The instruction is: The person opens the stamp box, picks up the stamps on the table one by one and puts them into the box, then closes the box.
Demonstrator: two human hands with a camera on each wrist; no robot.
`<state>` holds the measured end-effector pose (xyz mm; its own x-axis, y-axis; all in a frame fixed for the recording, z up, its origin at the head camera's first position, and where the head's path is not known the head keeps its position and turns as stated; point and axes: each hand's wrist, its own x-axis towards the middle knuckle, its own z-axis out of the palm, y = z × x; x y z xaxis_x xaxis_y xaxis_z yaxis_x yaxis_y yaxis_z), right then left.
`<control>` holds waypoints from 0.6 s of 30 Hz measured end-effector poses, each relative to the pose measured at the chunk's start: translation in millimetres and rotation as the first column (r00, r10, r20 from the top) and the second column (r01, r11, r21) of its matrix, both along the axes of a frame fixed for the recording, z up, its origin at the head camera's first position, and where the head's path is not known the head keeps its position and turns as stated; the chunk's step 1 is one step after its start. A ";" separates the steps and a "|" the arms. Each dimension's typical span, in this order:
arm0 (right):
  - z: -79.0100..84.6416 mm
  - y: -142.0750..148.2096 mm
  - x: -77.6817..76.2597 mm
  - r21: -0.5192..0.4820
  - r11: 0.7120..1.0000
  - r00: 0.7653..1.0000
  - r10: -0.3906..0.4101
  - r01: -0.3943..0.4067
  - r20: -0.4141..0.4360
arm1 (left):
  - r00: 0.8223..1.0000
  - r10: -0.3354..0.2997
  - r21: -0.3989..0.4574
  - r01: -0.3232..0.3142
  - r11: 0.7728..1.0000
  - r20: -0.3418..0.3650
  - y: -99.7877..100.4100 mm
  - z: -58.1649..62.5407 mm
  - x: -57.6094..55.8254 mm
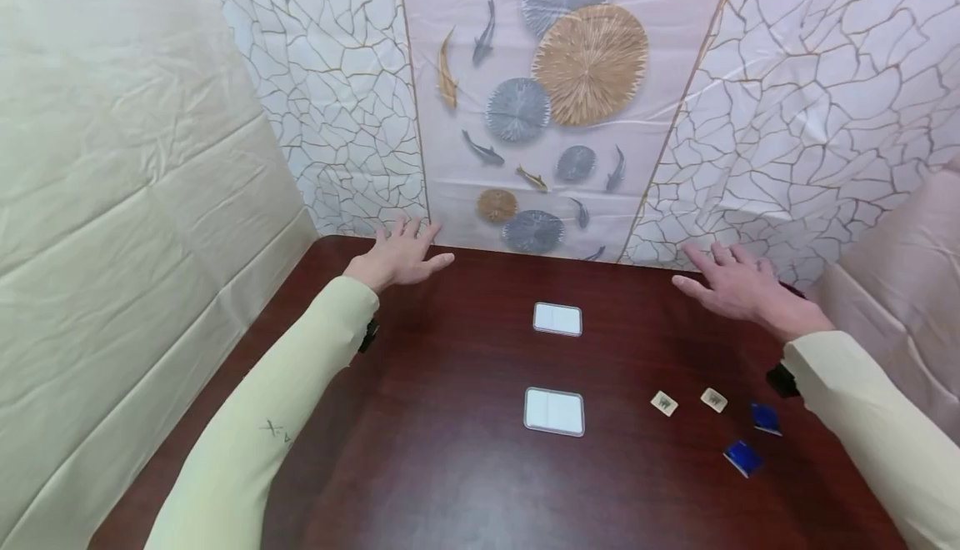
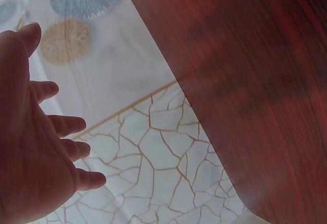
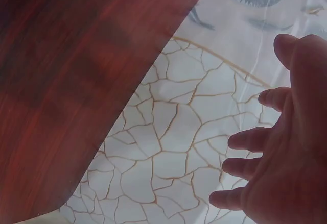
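Observation:
My left hand (image 1: 400,258) is held out over the far left of the table, fingers spread and nothing in them. On the other side, my right hand (image 1: 731,283) reaches out the same way near the far right edge, also holding nothing. Between the arms lie two white rectangular cases with clear rims, a farther case (image 1: 557,319) and a nearer case (image 1: 554,412). Left of the right forearm sit two small cream tiles with a dark print, one tile (image 1: 664,403) beside another tile (image 1: 714,400). Two small blue packets, a packet (image 1: 766,418) and a nearer packet (image 1: 742,457), lie close by.
The dark red-brown wooden table (image 1: 420,467) ends at a patterned curtain (image 1: 360,100) with fish and round leaf prints. Cream cloth (image 1: 120,200) hangs along the left side, and more cloth (image 1: 900,275) hangs at the right.

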<state>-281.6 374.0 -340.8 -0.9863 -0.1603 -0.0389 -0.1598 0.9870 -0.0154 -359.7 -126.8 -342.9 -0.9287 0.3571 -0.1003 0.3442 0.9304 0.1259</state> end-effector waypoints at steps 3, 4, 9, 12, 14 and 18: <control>-1.5 -2.3 2.1 0.012 1.000 1.000 0.004 -0.004 -0.004 | 1.000 -0.017 -0.002 0.017 1.000 -0.002 6.2 -2.0 0.5; -2.1 -3.1 2.8 0.013 1.000 1.000 0.007 -0.007 -0.011 | 1.000 -0.017 -0.002 0.017 1.000 -0.003 7.9 -2.1 0.9; -3.7 -8.6 6.2 0.004 0.999 0.998 0.034 -0.034 -0.043 | 1.000 -0.029 -0.006 0.029 1.000 -0.011 12.1 -3.7 3.5; -5.2 -14.5 8.0 0.001 0.998 0.996 0.064 -0.064 -0.066 | 0.999 -0.033 -0.012 0.033 0.999 -0.010 11.7 -5.5 6.6; -6.9 -19.4 10.2 -0.001 0.997 0.994 0.079 -0.079 -0.074 | 0.999 -0.033 -0.017 0.033 0.999 -0.008 11.6 -7.3 9.3; -11.1 -29.2 16.7 -0.009 0.995 0.992 0.094 -0.095 -0.085 | 0.999 -0.041 -0.019 0.041 0.999 -0.012 14.6 -13.2 13.4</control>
<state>-264.9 344.7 -351.9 -0.9663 -0.2532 0.0470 -0.2539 0.9672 -0.0109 -346.3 -112.1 -356.1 -0.9145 0.3930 -0.0959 0.3834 0.9176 0.1045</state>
